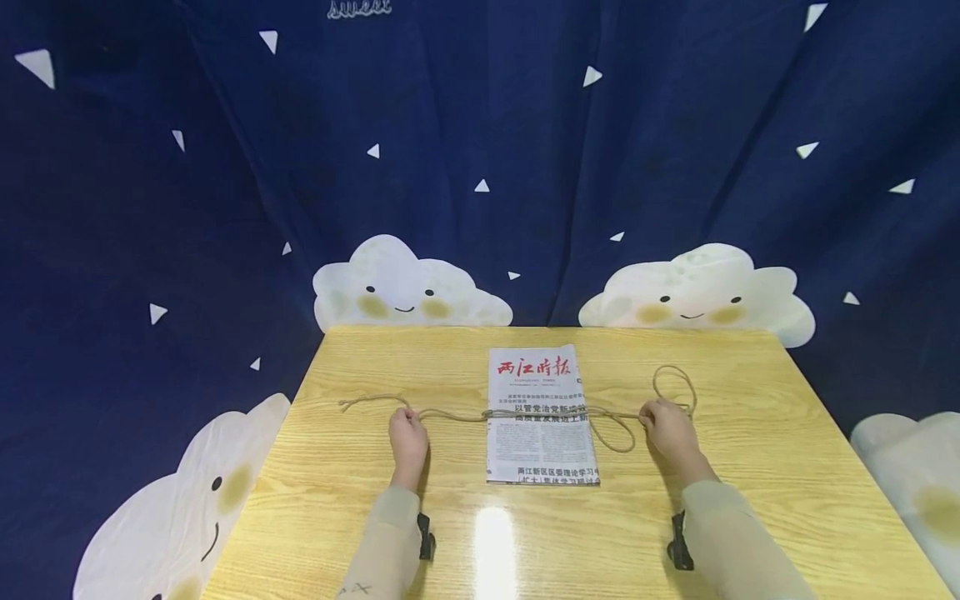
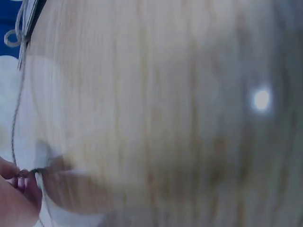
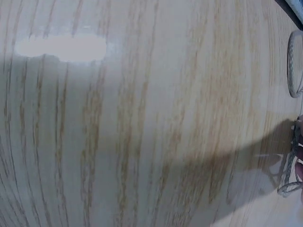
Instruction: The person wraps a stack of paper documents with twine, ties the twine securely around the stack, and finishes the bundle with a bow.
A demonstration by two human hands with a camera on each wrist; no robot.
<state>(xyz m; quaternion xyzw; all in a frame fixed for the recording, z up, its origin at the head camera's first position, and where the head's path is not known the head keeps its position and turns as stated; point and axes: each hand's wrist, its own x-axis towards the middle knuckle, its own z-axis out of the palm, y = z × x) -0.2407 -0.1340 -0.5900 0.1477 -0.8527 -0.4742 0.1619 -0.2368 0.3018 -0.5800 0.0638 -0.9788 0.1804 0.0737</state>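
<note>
A folded newspaper lies on the table, and a thin tan rope runs across its middle from side to side. My left hand pinches the rope left of the paper, with a loose end trailing further left. Right of the paper, my right hand grips the rope; a loop stands out behind its fingers. Another loop droops between the newspaper's right edge and that hand. In the left wrist view the rope stretches up from the fingers. The right wrist view catches only fingertips and rope at its edge.
The wooden table has a bright light reflection in front of the newspaper. A dark blue curtain with white triangles and smiling clouds hangs behind and beside it. Dark straps sit at both wrists.
</note>
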